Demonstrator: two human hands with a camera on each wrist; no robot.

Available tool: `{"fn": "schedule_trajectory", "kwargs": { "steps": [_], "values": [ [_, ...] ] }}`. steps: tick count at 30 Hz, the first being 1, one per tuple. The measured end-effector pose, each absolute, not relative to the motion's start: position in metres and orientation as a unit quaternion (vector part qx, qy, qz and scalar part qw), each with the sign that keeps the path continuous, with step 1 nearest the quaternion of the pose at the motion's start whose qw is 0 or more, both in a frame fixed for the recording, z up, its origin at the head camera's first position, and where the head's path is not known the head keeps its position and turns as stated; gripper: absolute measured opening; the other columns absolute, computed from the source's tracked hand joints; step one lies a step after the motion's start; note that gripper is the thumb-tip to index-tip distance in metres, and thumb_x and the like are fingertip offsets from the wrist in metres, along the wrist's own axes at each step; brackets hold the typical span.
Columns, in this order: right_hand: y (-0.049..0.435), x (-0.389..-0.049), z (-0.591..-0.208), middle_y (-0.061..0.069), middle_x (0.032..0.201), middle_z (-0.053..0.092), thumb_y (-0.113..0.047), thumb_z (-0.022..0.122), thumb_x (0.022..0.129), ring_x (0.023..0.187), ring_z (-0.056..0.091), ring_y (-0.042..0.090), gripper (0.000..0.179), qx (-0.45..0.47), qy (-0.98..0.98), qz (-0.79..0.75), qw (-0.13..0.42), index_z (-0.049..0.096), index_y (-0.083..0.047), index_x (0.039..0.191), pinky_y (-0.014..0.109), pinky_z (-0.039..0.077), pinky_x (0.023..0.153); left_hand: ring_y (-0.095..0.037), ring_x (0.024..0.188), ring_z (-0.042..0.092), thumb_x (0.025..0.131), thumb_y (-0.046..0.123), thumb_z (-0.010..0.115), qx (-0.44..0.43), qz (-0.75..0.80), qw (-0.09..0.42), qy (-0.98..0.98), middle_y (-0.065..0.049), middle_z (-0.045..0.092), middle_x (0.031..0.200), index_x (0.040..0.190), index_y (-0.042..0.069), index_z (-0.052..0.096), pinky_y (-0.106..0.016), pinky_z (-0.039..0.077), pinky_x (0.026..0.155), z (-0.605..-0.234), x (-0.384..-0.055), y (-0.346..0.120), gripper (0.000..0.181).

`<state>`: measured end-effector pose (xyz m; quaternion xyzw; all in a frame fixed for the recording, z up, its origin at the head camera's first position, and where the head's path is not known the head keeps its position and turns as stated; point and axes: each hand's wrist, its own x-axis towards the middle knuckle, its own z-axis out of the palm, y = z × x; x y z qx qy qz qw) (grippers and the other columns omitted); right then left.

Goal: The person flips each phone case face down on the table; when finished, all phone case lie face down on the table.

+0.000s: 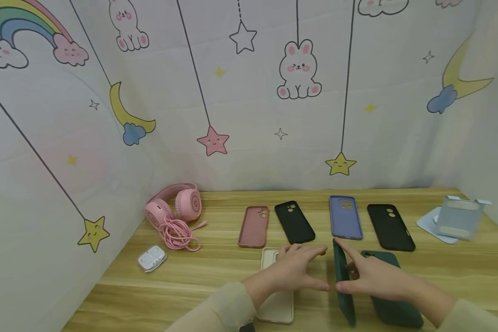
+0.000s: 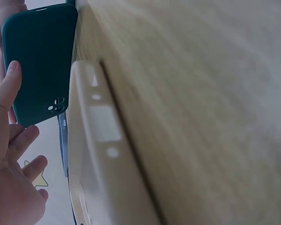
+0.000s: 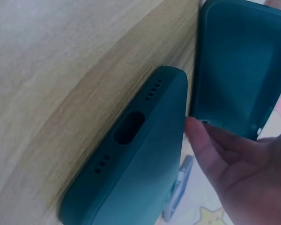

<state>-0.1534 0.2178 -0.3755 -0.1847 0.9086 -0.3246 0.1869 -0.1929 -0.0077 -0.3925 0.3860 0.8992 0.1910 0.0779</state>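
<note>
My right hand (image 1: 375, 276) holds a dark green phone case (image 1: 341, 281) by its side, stood up on its long edge. Its hollow inside (image 3: 243, 70) faces the right wrist camera, while its back with camera holes (image 2: 40, 65) faces my left hand. My left hand (image 1: 292, 267) hovers over a cream phone case (image 1: 275, 309), thumb and fingers spread toward the held case with a small gap in the head view. Under my right forearm lies a second dark green phone case (image 1: 398, 309); its end with a port cutout (image 3: 129, 127) is close to the right wrist camera.
Behind the hands lie a pink case (image 1: 253, 228), two black cases (image 1: 294, 222) (image 1: 391, 228) and a blue-purple case (image 1: 345, 219). Pink headphones (image 1: 188, 204) with a cable and a small white box (image 1: 152, 258) sit left. A pale blue stand (image 1: 458, 219) is far right.
</note>
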Motion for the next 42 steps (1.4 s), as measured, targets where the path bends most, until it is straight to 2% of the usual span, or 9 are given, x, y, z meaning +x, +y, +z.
{"fn": "schedule_trajectory", "kwargs": {
  "steps": [7, 15, 29, 32, 35, 38, 42],
  "values": [
    [0.215, -0.152, -0.375, 0.021, 0.111, 0.062, -0.043, 0.066, 0.085, 0.096, 0.062, 0.037, 0.097, -0.181, 0.907, -0.336, 0.178, 0.003, -0.008, 0.15, 0.055, 0.048, 0.076, -0.014, 0.123, 0.038, 0.079, 0.059, 0.064, 0.389, 0.188, 0.075, 0.899, 0.017, 0.043, 0.139, 0.145, 0.027, 0.036, -0.047, 0.024, 0.098, -0.394, -0.193, -0.008, 0.079],
    [0.215, -0.155, -0.386, 0.034, 0.121, 0.053, -0.034, 0.065, 0.088, 0.1, 0.062, 0.036, 0.094, -0.219, 0.876, -0.395, 0.169, -0.003, -0.015, 0.151, 0.056, 0.046, 0.079, -0.016, 0.124, 0.038, 0.079, 0.06, 0.063, 0.378, 0.194, 0.085, 0.901, 0.016, 0.042, 0.14, 0.146, 0.029, 0.033, -0.046, 0.025, 0.097, -0.393, -0.193, -0.009, 0.08],
    [0.212, -0.157, -0.395, 0.043, 0.126, 0.042, -0.029, 0.064, 0.09, 0.107, 0.055, 0.046, 0.088, -0.206, 0.848, -0.454, 0.18, 0.001, -0.019, 0.152, 0.057, 0.047, 0.078, -0.017, 0.125, 0.037, 0.079, 0.059, 0.063, 0.369, 0.194, 0.087, 0.905, 0.016, 0.04, 0.141, 0.146, 0.029, 0.033, -0.046, 0.025, 0.098, -0.391, -0.192, -0.011, 0.079],
    [0.215, -0.156, -0.396, 0.04, 0.123, 0.046, -0.028, 0.064, 0.09, 0.104, 0.058, 0.043, 0.089, -0.209, 0.845, -0.459, 0.176, 0.0, -0.018, 0.152, 0.053, 0.049, 0.076, -0.017, 0.125, 0.037, 0.079, 0.059, 0.064, 0.371, 0.195, 0.092, 0.903, 0.016, 0.041, 0.14, 0.146, 0.029, 0.033, -0.047, 0.024, 0.099, -0.391, -0.192, -0.01, 0.08],
    [0.219, -0.156, -0.394, 0.028, 0.119, 0.052, -0.028, 0.065, 0.089, 0.099, 0.061, 0.035, 0.089, -0.211, 0.85, -0.453, 0.168, 0.002, -0.016, 0.152, 0.044, 0.051, 0.074, -0.017, 0.125, 0.038, 0.078, 0.06, 0.064, 0.373, 0.195, 0.092, 0.903, 0.016, 0.042, 0.14, 0.146, 0.029, 0.033, -0.047, 0.024, 0.098, -0.391, -0.193, -0.009, 0.081],
    [0.223, -0.156, -0.392, 0.017, 0.112, 0.051, -0.028, 0.066, 0.088, 0.095, 0.059, 0.027, 0.089, -0.217, 0.855, -0.444, 0.157, 0.005, -0.009, 0.151, 0.035, 0.05, 0.073, -0.016, 0.124, 0.038, 0.078, 0.06, 0.065, 0.374, 0.195, 0.092, 0.902, 0.016, 0.042, 0.139, 0.146, 0.029, 0.033, -0.047, 0.025, 0.098, -0.393, -0.194, -0.009, 0.081],
    [0.229, -0.156, -0.389, 0.012, 0.106, 0.049, -0.028, 0.069, 0.086, 0.091, 0.055, 0.018, 0.09, -0.229, 0.863, -0.429, 0.136, 0.011, 0.0, 0.149, 0.028, 0.048, 0.073, -0.015, 0.124, 0.038, 0.078, 0.061, 0.064, 0.378, 0.195, 0.095, 0.9, 0.017, 0.042, 0.139, 0.146, 0.029, 0.034, -0.047, 0.025, 0.097, -0.395, -0.195, -0.009, 0.081]
  ]
}}
